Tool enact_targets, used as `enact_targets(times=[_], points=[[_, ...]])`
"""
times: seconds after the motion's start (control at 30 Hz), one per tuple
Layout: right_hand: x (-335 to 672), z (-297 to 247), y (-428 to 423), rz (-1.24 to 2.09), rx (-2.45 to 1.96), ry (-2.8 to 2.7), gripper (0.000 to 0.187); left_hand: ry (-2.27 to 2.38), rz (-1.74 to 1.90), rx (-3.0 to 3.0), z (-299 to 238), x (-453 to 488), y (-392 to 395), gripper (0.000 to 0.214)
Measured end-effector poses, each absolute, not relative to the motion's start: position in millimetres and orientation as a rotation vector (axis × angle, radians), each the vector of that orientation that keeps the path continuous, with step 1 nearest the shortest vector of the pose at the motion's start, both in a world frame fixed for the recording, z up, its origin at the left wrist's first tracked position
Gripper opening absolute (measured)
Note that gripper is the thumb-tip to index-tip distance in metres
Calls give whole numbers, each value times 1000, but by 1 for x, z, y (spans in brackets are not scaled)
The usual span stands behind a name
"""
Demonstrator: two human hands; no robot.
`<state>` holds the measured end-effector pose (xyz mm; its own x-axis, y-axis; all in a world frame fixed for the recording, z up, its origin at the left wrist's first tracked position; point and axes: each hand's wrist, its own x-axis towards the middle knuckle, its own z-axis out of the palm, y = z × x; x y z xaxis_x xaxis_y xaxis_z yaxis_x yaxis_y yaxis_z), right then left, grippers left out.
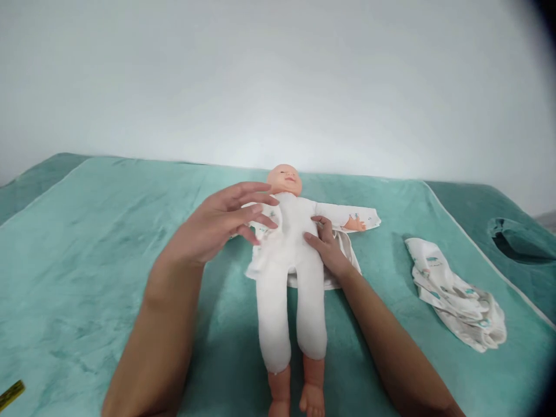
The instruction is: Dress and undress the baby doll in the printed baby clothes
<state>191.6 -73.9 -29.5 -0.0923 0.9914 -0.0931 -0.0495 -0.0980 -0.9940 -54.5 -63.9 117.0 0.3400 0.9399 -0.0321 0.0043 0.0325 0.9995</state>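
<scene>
A baby doll [290, 255] with a white cloth body lies on its back on a teal blanket [95, 243], head toward the wall. A white printed jacket [343, 223] is spread under it, with one sleeve on the doll's arm at the right. My left hand [221, 220] hovers over the doll's shoulder on the left side, fingers stretched out and apart. My right hand [326, 246] rests on the doll's side and the jacket's edge, fingers pressed against the cloth; I cannot tell whether it grips it.
A crumpled white printed garment [456, 301] lies on the blanket to the right. A darker teal cloth [516, 237] sits at the far right edge. A yellow object [11, 394] pokes in at the bottom left. A plain white wall stands behind.
</scene>
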Motion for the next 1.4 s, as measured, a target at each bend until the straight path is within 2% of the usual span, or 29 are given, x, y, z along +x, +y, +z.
enact_targets(times=[0.13,0.23,0.33,0.53,0.63,0.73,0.83,0.97,1.03,1.17,1.27,1.4], points=[[194,-33,-73,1375,-1188,-1191,55,1048,902,1612,109,-67,-66,42],[194,-36,-72,1379,-1136,-1208,54,1383,775,1943,80,-51,-55,39],[194,-36,-72,1380,-1114,-1234,53,1655,646,2200,60,-24,-49,46],[195,-33,-71,1449,-1090,-1203,55,1733,473,2256,62,-9,-48,44],[196,-31,-71,1453,-1097,-1196,56,1613,681,2052,65,-19,-43,46],[197,-30,-71,1471,-1097,-1174,55,1400,1030,1544,68,-26,-40,53],[197,-30,-70,1484,-1099,-1169,54,1107,1156,1108,72,-30,-39,50],[198,-30,-69,1480,-1110,-1172,55,1173,1255,1256,65,-26,-40,38],[198,-31,-69,1481,-1106,-1161,55,1343,1201,1595,58,-18,-43,35],[197,-31,-70,1483,-1095,-1148,54,1580,814,2231,52,-4,-49,31],[197,-30,-70,1480,-1102,-1174,54,1675,595,2293,60,-10,-47,41],[199,-29,-70,1477,-1124,-1194,53,1621,604,2053,74,-37,-37,61]])
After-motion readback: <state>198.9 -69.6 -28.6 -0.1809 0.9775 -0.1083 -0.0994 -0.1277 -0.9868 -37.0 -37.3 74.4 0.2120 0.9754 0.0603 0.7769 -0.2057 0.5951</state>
